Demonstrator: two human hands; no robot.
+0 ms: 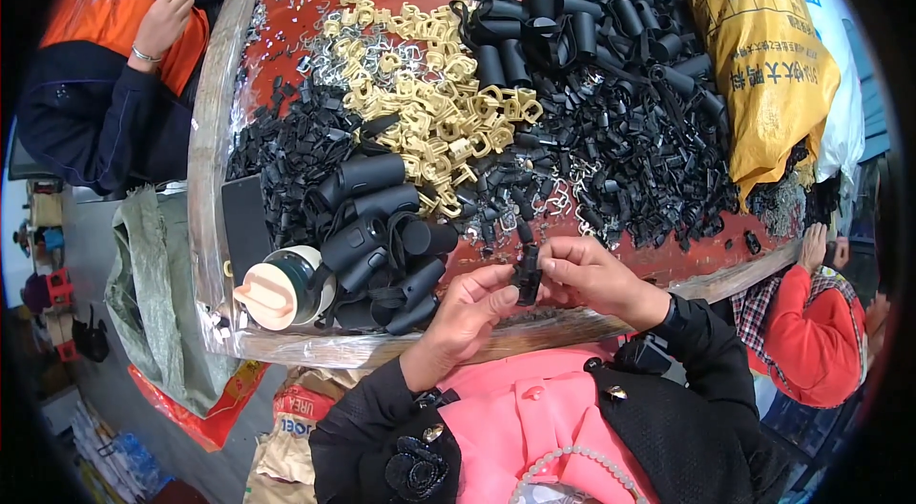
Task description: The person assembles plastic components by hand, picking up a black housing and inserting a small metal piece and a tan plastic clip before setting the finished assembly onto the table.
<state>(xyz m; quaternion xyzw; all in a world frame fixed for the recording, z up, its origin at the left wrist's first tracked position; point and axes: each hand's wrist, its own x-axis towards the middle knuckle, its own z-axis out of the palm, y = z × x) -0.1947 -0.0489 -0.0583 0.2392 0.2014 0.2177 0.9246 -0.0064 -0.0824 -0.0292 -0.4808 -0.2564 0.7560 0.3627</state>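
Note:
At the near edge of the table, my left hand (469, 310) pinches a small black plastic part (527, 281) between thumb and fingers. My right hand (593, 275) closes on the same part from the other side, fingertips pressed together. Just beyond my hands lie loose small black pieces and bent metal wire clips (558, 200). Left of my left hand, black plastic cylinders (363, 241) with straps are piled up. A heap of small black parts (649, 156) spreads beyond my right hand. Cream plastic ring-shaped pieces (458, 127) form a long heap in the middle.
The red tabletop (668, 265) has a raised wooden rim (205, 170). A jar with a cream lid (270, 294) stands at the near left corner. More black cylinders (582, 17) and a yellow woven sack (778, 74) lie far right. Other people sit at the left and right sides.

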